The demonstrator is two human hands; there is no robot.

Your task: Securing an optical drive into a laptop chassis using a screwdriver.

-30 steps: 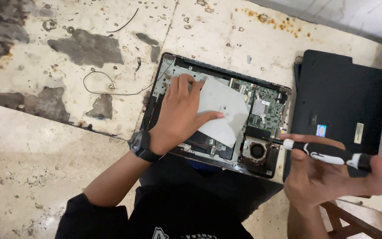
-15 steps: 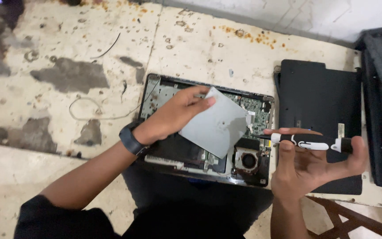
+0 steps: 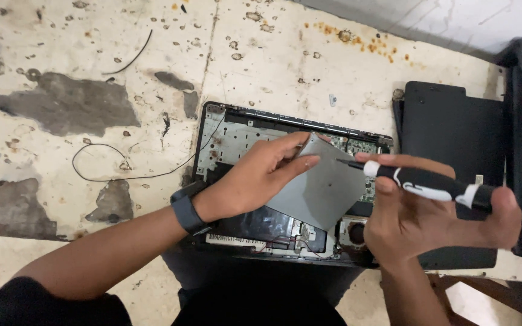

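While your left hand point(image 3: 255, 178) pinches the thin, stiff-looking grey plate point(image 3: 324, 184) at its nine-o'clock edge, your right hand point(image 3: 430, 217) grips the screwdriver point(image 3: 421, 181).

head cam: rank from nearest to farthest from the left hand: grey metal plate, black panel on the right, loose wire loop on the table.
1. Grey metal plate: held by the left hand, over the opened laptop.
2. Loose wire loop: on the table, left of the laptop.
3. Black panel: far right, beyond the right hand and its screwdriver.
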